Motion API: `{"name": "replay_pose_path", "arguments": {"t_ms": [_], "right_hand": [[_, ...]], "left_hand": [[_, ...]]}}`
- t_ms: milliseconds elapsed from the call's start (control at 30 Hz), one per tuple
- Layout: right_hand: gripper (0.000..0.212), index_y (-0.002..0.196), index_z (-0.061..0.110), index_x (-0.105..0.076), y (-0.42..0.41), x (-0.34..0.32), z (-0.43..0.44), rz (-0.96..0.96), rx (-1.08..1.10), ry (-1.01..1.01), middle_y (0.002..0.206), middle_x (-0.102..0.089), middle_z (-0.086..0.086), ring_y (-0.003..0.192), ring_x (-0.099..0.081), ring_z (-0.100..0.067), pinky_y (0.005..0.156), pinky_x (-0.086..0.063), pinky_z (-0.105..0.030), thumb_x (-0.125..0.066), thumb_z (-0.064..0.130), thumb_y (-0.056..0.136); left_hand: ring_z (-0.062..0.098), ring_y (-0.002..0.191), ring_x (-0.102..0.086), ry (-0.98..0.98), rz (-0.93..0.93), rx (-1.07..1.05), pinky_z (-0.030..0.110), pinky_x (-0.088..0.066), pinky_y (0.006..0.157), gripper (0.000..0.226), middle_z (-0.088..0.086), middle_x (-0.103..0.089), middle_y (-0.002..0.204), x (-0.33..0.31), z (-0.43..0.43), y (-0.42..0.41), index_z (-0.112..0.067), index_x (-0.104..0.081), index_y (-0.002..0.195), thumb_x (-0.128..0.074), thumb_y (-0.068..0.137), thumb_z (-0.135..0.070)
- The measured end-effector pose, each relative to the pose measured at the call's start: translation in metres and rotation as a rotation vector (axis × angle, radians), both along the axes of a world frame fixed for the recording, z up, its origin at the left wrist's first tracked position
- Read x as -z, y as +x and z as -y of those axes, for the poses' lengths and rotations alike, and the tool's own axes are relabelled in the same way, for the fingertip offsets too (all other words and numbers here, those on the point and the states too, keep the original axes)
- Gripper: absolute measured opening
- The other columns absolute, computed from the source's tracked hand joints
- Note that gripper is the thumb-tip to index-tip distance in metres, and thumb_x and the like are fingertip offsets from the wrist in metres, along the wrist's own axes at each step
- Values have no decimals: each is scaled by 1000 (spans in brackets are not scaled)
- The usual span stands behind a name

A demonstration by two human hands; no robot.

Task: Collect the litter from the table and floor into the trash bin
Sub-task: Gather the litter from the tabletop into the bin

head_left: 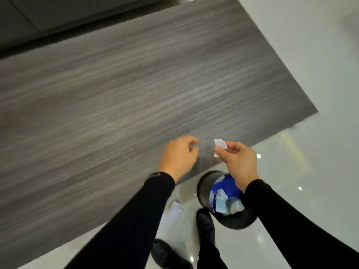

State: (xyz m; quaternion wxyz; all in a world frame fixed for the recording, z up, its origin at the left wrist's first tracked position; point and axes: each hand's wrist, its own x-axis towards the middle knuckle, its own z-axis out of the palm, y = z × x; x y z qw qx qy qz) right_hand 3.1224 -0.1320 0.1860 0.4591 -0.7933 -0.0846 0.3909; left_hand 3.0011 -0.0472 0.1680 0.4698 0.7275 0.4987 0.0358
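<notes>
My right hand [238,159] pinches a small white paper scrap [219,145] over the near edge of the grey wood-grain table [116,94]. My left hand [179,155] hovers beside it over the table with its fingers curled; blur hides whether they hold anything. Below my right wrist, a black trash bin [202,188] stands on the floor by the table's edge, holding blue and white litter. Another crumpled pale scrap [176,207] lies on the floor under the table's edge, left of the bin.
The glossy pale tiled floor [320,74] spreads to the right and front. My dark shoes [205,222] stand close to the bin. A grey sofa [48,14] runs along the table's far side.
</notes>
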Motion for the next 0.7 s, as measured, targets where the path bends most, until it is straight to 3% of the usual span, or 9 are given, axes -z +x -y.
{"name": "replay_pose_path", "arguments": {"t_ms": [133, 233, 367, 400, 500, 600, 700], "right_hand": [[9, 80, 9, -65, 18, -9, 83, 13, 99, -144, 68, -66, -3, 47, -62, -1, 54, -55, -13, -72, 4, 76], [8, 75, 8, -65, 25, 3, 140, -37, 160, -255, 69, -65, -8, 61, -65, -19, 75, -59, -35, -70, 2, 76], [4, 76, 5, -67, 31, 33, 185, -56, 167, -330, 85, -70, -23, 67, -64, -26, 73, -57, -37, -69, 2, 75], [9, 82, 4, -67, 33, 41, 191, -56, 146, -348, 95, -70, -25, 75, -64, -26, 79, -56, -39, -71, 3, 75], [49, 120, -5, -57, 37, 52, 203, -72, 46, -373, 118, -63, -22, 98, -61, -27, 99, -47, -45, -74, 7, 75], [47, 122, -2, -56, 34, 50, 212, -88, -15, -347, 121, -62, -20, 106, -61, -32, 100, -47, -44, -71, 5, 78], [33, 113, 3, -62, 18, 37, 209, -174, -97, -307, 108, -66, -18, 88, -62, -27, 89, -54, -38, -67, 3, 80]], "left_hand": [[19, 101, -65, -98, -35, 78, 26, -46, 90, 25, 2, -72, 109, -11, 64, 9, -17, -66, 109, -56, 87, -18], [19, 103, -64, -135, -97, 167, 29, -48, 90, 26, 2, -71, 111, -6, 109, 9, -18, -66, 111, -55, 87, -22], [23, 100, -63, -159, -200, 221, 31, -48, 88, 24, 4, -70, 110, 19, 160, 3, -18, -65, 109, -52, 89, -25], [23, 99, -63, -161, -214, 217, 32, -48, 88, 24, 4, -70, 109, 25, 169, 1, -18, -65, 108, -52, 89, -25], [24, 98, -63, -173, -248, 136, 34, -49, 89, 24, 6, -70, 108, 38, 189, -5, -15, -65, 109, -53, 88, -22], [24, 98, -62, -176, -263, 41, 35, -49, 90, 25, 7, -69, 109, 38, 204, -14, -14, -64, 110, -53, 89, -18], [25, 100, -62, -177, -234, -79, 38, -51, 89, 26, 7, -68, 111, 24, 212, -30, -14, -63, 112, -52, 89, -18]]}}
